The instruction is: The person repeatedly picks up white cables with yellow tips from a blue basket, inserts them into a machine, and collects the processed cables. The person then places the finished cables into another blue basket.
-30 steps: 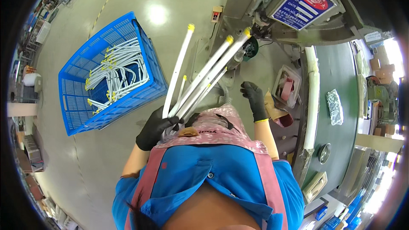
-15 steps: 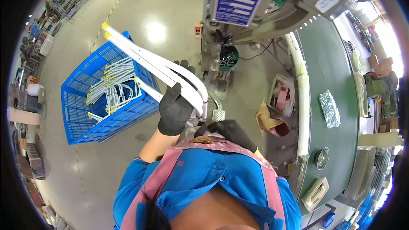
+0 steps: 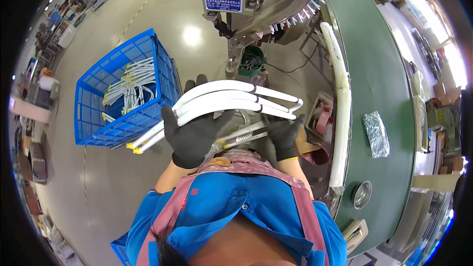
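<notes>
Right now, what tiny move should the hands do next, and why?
Maybe curl the left hand more snugly around the white tubes: its fingers look spread, poking out past them, while the right hand is at the tubes' right end.

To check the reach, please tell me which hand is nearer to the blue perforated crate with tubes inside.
Left. The left hand, at the bent white tubes, is just right of the perforated crate; the right hand, by the tubes' looped end, is farther right.
</notes>
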`<action>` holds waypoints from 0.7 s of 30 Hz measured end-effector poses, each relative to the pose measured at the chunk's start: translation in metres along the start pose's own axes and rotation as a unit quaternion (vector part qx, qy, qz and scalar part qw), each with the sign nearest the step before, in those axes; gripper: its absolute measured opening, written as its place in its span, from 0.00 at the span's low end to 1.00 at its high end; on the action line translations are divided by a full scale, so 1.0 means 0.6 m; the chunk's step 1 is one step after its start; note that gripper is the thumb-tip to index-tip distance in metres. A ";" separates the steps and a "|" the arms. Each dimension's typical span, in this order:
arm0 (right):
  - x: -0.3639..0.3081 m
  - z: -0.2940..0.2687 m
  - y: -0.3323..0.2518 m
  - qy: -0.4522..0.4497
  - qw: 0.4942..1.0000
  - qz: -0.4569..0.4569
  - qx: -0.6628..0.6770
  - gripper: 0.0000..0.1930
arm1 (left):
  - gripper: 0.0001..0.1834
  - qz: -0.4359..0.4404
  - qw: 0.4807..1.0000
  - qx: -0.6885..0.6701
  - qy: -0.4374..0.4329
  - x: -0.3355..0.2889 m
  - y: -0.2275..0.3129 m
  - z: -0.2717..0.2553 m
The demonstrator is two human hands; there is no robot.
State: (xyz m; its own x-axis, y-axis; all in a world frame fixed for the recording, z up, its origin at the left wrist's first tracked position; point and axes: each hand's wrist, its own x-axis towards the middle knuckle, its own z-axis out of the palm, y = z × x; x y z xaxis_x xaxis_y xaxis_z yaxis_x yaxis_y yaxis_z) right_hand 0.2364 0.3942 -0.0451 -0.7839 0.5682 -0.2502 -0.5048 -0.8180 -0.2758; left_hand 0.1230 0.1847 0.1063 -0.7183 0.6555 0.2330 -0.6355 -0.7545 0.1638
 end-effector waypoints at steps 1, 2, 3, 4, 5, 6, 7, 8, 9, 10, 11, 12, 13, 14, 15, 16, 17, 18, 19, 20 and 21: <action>0.008 -0.007 -0.032 0.022 0.995 0.008 0.093 0.50 | 0.39 0.003 1.000 -0.009 0.023 -0.016 0.006 -0.008; 0.019 -0.013 -0.054 0.041 0.983 0.004 0.179 0.50 | 0.40 0.006 0.999 -0.020 0.047 -0.033 0.013 -0.017; 0.024 -0.019 -0.066 0.030 0.989 -0.011 0.142 0.48 | 0.40 0.010 0.997 -0.030 0.068 -0.049 0.017 -0.030; 0.030 -0.024 -0.078 -0.057 0.972 0.020 0.225 0.45 | 0.40 0.015 0.996 -0.065 0.061 -0.066 0.014 -0.044; 0.037 -0.026 -0.086 -0.081 0.969 0.051 0.227 0.44 | 0.40 0.010 0.992 -0.106 0.061 -0.084 0.013 -0.059; 0.044 -0.025 -0.091 -0.115 0.953 0.095 0.264 0.43 | 0.40 0.011 0.987 -0.142 0.073 -0.100 0.014 -0.073; 0.050 -0.021 -0.090 -0.082 0.964 0.078 0.241 0.37 | 0.41 0.018 0.987 -0.134 0.084 -0.118 0.016 -0.086; 0.054 -0.014 -0.085 -0.080 0.978 0.060 0.181 0.36 | 0.39 0.033 0.992 -0.104 0.068 -0.132 0.019 -0.096; 0.059 -0.003 -0.077 -0.085 0.987 0.041 0.129 0.34 | 0.37 0.048 0.995 -0.073 0.048 -0.142 0.024 -0.105; 0.063 0.011 -0.067 -0.080 0.994 0.017 0.076 0.32 | 0.36 0.051 0.998 -0.035 -0.012 -0.153 0.028 -0.111; 0.067 0.027 -0.052 -0.096 0.990 0.030 0.095 0.29 | 0.30 0.061 0.998 0.001 0.030 -0.169 0.031 -0.111; 0.068 0.043 -0.032 -0.075 0.997 -0.003 0.001 0.28 | 0.28 0.020 0.996 0.050 0.070 -0.185 0.041 -0.108; 0.067 0.059 -0.016 -0.170 0.983 0.071 0.022 0.27 | 0.27 -0.030 0.990 0.103 0.096 -0.200 0.052 -0.102; 0.062 0.074 0.002 -0.230 0.964 0.130 0.028 0.27 | 0.25 -0.077 0.977 0.131 0.152 -0.209 0.062 -0.099; 0.059 0.086 0.033 -0.172 0.978 0.117 -0.022 0.27 | 0.28 -0.233 0.880 0.319 0.263 -0.213 0.068 -0.099; 0.056 0.096 0.064 -0.122 0.981 0.153 -0.011 0.27 | 0.26 -0.246 0.861 0.388 0.216 -0.213 0.077 -0.101; 0.045 0.101 0.096 -0.145 0.973 0.176 -0.032 0.27 | 0.23 -0.258 0.837 0.453 0.167 -0.209 0.084 -0.103; 0.035 0.102 0.132 -0.207 0.961 0.180 -0.041 0.26 | 0.21 -0.290 0.790 0.522 0.137 -0.204 0.090 -0.105; 0.024 0.102 0.164 -0.177 0.958 0.191 -0.121 0.24 | 0.17 -0.234 0.804 0.527 0.144 -0.189 0.093 -0.111; 0.011 0.098 0.184 -0.186 0.951 0.212 -0.126 0.23 | 0.15 -0.169 0.778 0.594 0.116 -0.167 0.101 -0.120; -0.002 0.093 0.203 -0.169 0.946 0.267 -0.063 0.21 | 0.16 -0.096 0.693 0.703 0.125 -0.146 0.102 -0.127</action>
State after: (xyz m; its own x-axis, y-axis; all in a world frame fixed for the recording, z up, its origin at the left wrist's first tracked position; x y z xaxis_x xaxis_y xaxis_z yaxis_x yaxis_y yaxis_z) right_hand 0.1559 0.2888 -0.0264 -0.9968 -0.0031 -0.0793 0.0275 -0.9508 -0.3085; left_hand 0.1254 0.0835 0.0228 -0.7969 0.6005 -0.0667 0.0526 0.1789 0.9825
